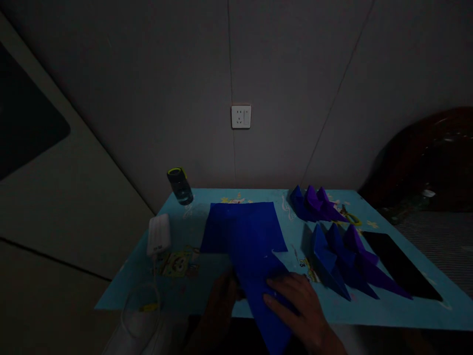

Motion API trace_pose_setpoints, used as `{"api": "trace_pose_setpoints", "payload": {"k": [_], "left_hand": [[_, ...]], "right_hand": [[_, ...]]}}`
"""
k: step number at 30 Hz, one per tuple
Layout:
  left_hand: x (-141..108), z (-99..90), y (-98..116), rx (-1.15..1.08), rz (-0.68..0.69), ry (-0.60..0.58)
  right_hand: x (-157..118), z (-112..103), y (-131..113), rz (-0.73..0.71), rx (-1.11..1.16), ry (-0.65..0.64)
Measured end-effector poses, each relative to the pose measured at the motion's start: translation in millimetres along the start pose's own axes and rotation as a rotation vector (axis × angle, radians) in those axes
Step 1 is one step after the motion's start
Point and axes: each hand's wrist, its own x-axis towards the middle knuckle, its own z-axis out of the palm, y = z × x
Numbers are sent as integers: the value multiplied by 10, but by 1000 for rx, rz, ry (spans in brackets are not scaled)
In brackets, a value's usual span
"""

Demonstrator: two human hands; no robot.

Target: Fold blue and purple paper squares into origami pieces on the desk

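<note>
Lying between my hands, the blue paper sheet [249,264] runs under my right hand [295,301], fingers spread; whether my shadowed left hand [223,295] grips it, I cannot tell. Uneven pressure could crease it askew.

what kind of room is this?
Probably a room in a home, though I can't be sure: a cartoon-patterned table against a wall with a socket, plus a drink bottle.

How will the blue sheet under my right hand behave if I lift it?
The blue sheet probably feels light, looking paper-thin. It may droop when lifted by one end, being long. It likely holds creases, like the folded shapes nearby.
</note>
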Motion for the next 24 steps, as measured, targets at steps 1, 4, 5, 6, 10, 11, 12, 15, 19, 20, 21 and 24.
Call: {"api": "trace_pose_setpoints", "payload": {"k": [1, 4, 5, 6, 10, 11, 12, 15, 19, 20, 21, 24], "left_hand": [[-12, 34, -12, -55, -29, 23], [-14, 105, 4, -262, -115, 41], [-9, 116, 17, -325, -138, 40], [-4, 123, 28, -374, -157, 40], [3, 133, 17, -443, -180, 121], [4, 134, 3, -452, -172, 146], [5, 135, -13, -460, -155, 167], [10, 128, -61, -462, -92, 194], [22, 97, -108, -360, -25, 253], [27, 91, -118, -331, -11, 269], [33, 86, -130, -312, 1, 276], [52, 80, -188, -304, 19, 255]], "right_hand": [[7, 33, -20, -47, -16, -54], [17, 113, -84, -160, -53, -129], [17, 129, -99, -175, -65, -150], [15, 140, -109, -182, -75, -173], [11, 161, -105, -172, -102, -258], [12, 167, -99, -154, -107, -256], [15, 175, -93, -137, -112, -246], [30, 205, -81, -85, -118, -183], [66, 231, -93, 20, -125, -190], [73, 238, -101, 51, -118, -196], [78, 248, -111, 82, -97, -189], [80, 303, -152, 199, 37, -88]]}}
